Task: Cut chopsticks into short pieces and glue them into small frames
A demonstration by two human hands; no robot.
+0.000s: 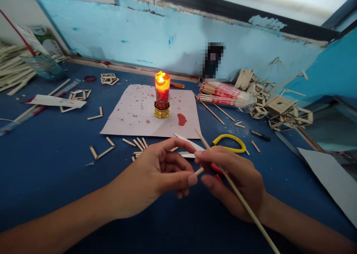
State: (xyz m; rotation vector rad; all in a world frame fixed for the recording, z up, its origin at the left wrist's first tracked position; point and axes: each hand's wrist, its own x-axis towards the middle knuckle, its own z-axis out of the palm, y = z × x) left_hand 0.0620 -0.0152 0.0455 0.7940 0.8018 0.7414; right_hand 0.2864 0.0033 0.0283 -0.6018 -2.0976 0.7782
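My left hand [164, 168] pinches a short wooden stick piece [199, 171] between thumb and fingers. My right hand [237, 179] is close beside it, with a long thin bamboo stick [248, 207] running through its fingers and down toward the bottom edge. Behind the hands are scissors with yellow and red handles [230, 143], their blades apart. My right hand partly hides them, and I cannot tell whether it touches them. Several cut stick pieces [139, 144] lie just beyond my left hand. Joined sticks [102, 151] form an angular shape to the left.
A lit red candle [162, 92] on a gold base stands on a stained white sheet [128, 112]. Stick frames [281, 105] and packaged sticks [223, 94] are at the back right. A glass cup [46, 68] and long sticks [13, 68] are far left. A black phone-like object [212, 60] leans on the wall.
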